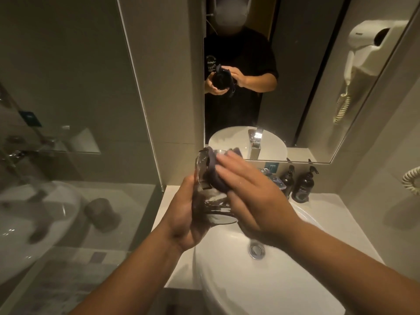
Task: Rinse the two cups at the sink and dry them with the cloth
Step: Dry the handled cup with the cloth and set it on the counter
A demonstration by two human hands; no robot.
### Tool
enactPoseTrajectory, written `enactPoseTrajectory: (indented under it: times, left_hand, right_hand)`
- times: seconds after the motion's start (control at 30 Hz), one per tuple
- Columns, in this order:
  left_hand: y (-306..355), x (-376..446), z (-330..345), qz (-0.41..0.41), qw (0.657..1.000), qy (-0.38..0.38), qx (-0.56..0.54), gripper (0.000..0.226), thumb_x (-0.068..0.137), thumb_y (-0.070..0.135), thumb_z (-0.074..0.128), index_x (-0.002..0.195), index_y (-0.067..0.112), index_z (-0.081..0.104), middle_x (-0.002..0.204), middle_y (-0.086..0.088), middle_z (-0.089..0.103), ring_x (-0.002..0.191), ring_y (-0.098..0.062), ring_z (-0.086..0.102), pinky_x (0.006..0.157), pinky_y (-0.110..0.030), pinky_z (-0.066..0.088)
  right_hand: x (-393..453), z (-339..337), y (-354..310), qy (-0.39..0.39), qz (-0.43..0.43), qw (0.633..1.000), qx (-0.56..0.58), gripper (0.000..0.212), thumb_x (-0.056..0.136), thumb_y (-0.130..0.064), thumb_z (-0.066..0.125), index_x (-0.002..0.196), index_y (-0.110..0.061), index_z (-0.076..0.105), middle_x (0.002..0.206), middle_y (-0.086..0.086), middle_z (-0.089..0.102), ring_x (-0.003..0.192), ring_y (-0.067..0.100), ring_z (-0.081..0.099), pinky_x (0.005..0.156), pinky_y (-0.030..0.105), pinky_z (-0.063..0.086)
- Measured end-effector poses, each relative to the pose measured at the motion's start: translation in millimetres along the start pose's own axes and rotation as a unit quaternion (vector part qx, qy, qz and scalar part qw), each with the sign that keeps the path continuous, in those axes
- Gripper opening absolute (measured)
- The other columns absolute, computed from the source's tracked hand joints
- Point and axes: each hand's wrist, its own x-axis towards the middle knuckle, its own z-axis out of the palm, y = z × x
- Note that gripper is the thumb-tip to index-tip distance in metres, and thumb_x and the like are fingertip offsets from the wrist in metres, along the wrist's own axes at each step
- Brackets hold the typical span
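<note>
Above the white round sink [227, 280] I hold a clear glass cup [210, 201], tilted with its mouth pointing away from me. My left hand [184, 214] grips the cup from the left side. A dark grey cloth [216, 176] is stuffed into and over the cup's mouth. My right hand [245, 189] presses the cloth against the cup with its fingers laid over it. I see only this one cup. The sink's drain [256, 251] shows below my right wrist.
Two dark pump bottles [302, 185] stand at the back of the white counter [341, 223], beside small packets. The tap is seen only in the mirror [318, 87]. A wall hair dryer's coiled cord [411, 180] hangs at right. A glass shower partition [68, 155] stands on the left.
</note>
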Motion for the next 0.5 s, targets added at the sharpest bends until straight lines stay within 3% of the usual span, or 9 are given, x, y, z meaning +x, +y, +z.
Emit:
enactPoseTrajectory:
  times: [0.13,0.37,0.5]
  left_hand:
    - [2.6,8.2,-0.7,-0.002,1.0,0.011,0.003,0.046,0.1,0.047,0.039,0.107,0.017,0.073,0.099,-0.007,0.073,0.089,-0.02,0.071,0.074,-0.034,0.057]
    - [0.1,12.1,2.2,0.03,0.997,0.06,-0.034,0.05,0.097,0.051,0.039,0.112,0.019,0.074,0.105,-0.008,0.075,0.095,-0.021,0.073,0.072,-0.035,0.059]
    - [1.6,14.6,-1.7,0.028,0.995,0.084,-0.036,0.056,0.098,0.053,0.037,0.117,0.014,0.072,0.108,-0.01,0.074,0.1,-0.022,0.072,0.073,-0.033,0.059]
  right_hand:
    - [16.1,-7.6,7.1,-0.027,0.085,0.996,0.022,0.053,0.098,-0.033,0.031,0.149,-0.02,0.033,0.159,-0.004,0.026,0.149,0.01,0.014,0.121,0.029,0.015]
    - [-8.5,13.7,-1.8,0.013,0.059,0.997,0.058,0.051,0.095,-0.024,0.043,0.145,-0.012,0.041,0.155,0.001,0.035,0.147,0.013,0.024,0.119,0.037,0.027]
    - [-12.8,22.0,0.5,0.028,-0.011,0.999,0.02,0.049,0.091,-0.013,0.052,0.139,-0.005,0.048,0.15,0.009,0.042,0.144,0.024,0.033,0.117,0.037,0.031]
